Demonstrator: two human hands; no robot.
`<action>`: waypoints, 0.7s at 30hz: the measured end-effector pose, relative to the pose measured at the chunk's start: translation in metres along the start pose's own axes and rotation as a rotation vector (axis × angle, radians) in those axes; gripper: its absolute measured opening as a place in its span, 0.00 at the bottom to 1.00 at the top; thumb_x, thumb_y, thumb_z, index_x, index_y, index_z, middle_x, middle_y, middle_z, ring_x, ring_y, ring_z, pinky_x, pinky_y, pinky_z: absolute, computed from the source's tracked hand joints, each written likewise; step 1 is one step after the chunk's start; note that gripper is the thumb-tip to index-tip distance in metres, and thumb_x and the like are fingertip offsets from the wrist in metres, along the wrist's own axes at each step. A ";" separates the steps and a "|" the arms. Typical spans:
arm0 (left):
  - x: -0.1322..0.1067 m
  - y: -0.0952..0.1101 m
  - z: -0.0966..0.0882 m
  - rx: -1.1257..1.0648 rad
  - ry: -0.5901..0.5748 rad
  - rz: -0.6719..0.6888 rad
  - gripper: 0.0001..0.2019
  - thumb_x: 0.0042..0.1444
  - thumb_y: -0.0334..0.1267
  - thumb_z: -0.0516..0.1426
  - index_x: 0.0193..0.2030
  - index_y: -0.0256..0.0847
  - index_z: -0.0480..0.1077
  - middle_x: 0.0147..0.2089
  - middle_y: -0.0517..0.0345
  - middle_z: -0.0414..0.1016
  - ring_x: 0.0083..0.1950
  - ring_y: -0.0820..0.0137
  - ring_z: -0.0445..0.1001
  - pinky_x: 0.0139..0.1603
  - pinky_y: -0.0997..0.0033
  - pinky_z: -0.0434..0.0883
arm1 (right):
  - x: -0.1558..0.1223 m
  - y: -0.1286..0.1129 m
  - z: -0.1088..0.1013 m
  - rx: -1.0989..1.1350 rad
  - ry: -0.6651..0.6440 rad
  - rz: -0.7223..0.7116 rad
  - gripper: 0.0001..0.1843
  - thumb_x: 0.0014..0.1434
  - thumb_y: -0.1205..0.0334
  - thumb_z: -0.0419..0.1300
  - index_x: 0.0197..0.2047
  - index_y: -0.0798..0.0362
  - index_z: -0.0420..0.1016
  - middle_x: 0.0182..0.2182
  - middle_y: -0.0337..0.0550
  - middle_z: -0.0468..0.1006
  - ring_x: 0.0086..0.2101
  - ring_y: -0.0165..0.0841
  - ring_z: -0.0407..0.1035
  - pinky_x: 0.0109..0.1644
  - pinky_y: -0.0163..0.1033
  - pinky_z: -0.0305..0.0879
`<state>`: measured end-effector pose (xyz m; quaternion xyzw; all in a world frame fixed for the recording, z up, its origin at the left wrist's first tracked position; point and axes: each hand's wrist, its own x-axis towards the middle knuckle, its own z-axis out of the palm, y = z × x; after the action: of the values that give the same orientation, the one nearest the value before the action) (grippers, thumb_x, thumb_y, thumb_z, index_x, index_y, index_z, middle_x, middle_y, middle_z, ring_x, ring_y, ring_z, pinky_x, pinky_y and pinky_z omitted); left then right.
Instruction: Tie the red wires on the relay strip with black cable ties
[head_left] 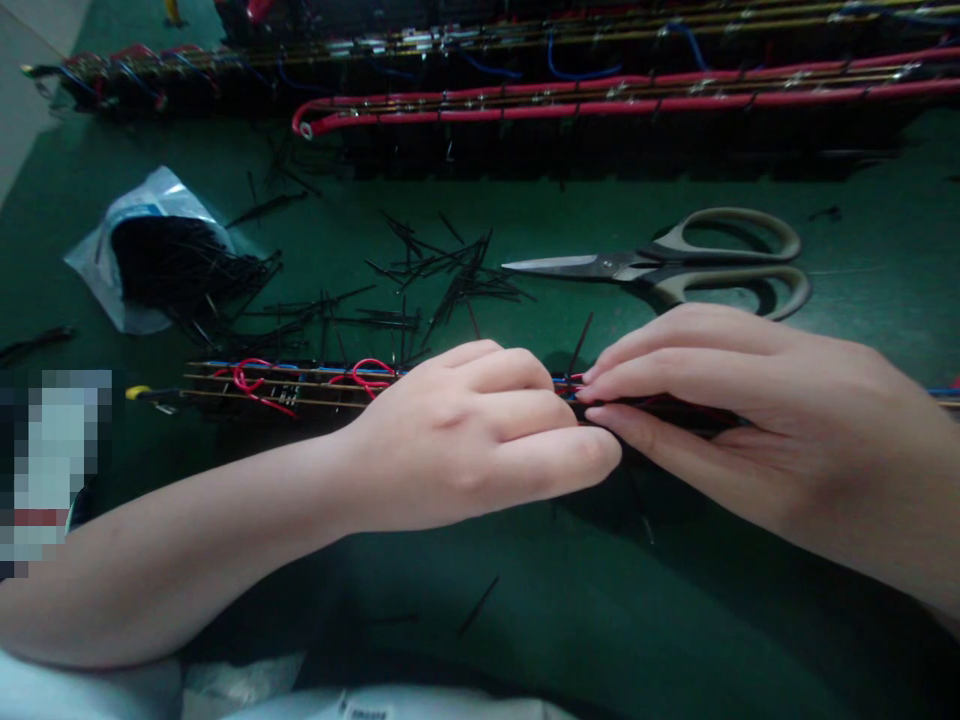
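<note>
A long thin wired strip (300, 385) with red and blue wires lies across the green table in front of me. My left hand (480, 430) is curled closed over its middle, fingers pressed together against the strip. My right hand (720, 400) meets it from the right, fingers pinched together on the strip and its wires where a black cable tie (579, 345) sticks up. What sits under the fingertips is hidden.
Grey-handled scissors (675, 265) lie behind my right hand, blades pointing left. Several cut black tie ends (450, 270) are scattered mid-table. A plastic bag of black ties (161, 260) is at the left. More wired strips (600, 95) lie along the far edge.
</note>
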<state>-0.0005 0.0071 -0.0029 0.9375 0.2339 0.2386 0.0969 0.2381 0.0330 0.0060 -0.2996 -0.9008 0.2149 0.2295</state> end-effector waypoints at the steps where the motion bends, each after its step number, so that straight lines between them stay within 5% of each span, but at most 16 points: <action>1: 0.000 0.000 0.000 0.004 -0.004 0.000 0.05 0.71 0.33 0.55 0.50 0.41 0.71 0.40 0.62 0.83 0.43 0.69 0.75 0.45 0.67 0.70 | -0.001 0.000 0.000 -0.002 -0.006 0.000 0.08 0.68 0.68 0.59 0.40 0.52 0.80 0.39 0.42 0.83 0.40 0.30 0.76 0.43 0.35 0.74; 21: 0.001 0.002 -0.001 0.079 -0.059 0.022 0.03 0.69 0.35 0.58 0.46 0.41 0.73 0.41 0.63 0.81 0.45 0.67 0.73 0.44 0.65 0.70 | 0.000 -0.002 0.002 0.006 0.009 0.012 0.07 0.69 0.66 0.58 0.41 0.49 0.78 0.38 0.43 0.83 0.38 0.34 0.76 0.40 0.41 0.75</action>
<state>0.0004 0.0057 -0.0014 0.9497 0.2300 0.2025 0.0640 0.2366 0.0310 0.0056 -0.3054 -0.8973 0.2174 0.2333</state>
